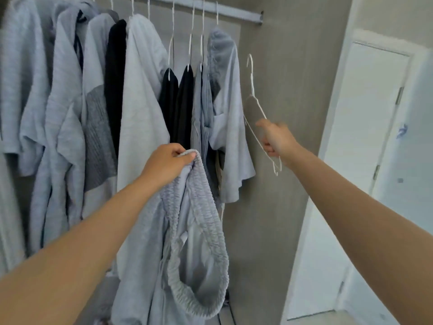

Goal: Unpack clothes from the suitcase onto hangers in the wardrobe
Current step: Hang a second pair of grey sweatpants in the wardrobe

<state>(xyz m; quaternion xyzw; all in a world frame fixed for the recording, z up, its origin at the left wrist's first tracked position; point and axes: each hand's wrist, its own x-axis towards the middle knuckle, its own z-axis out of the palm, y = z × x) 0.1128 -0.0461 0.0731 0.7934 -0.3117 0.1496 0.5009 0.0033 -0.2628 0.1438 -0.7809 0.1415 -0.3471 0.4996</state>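
The rail (206, 11) is pretty crowded with soft pale-grey and black clothes (140, 102). A floppy blue-grey garment (143, 292) with a ruched elastic waistband (207, 221) is dangled long-axis-down from the left hand (164, 161), fingers (186, 157) pinched on the band. To its right, well apart, a thin white wire hanger (254, 99) is gripped hook-up by the right hand (277, 139), fingers (269, 147) curled round the wire.
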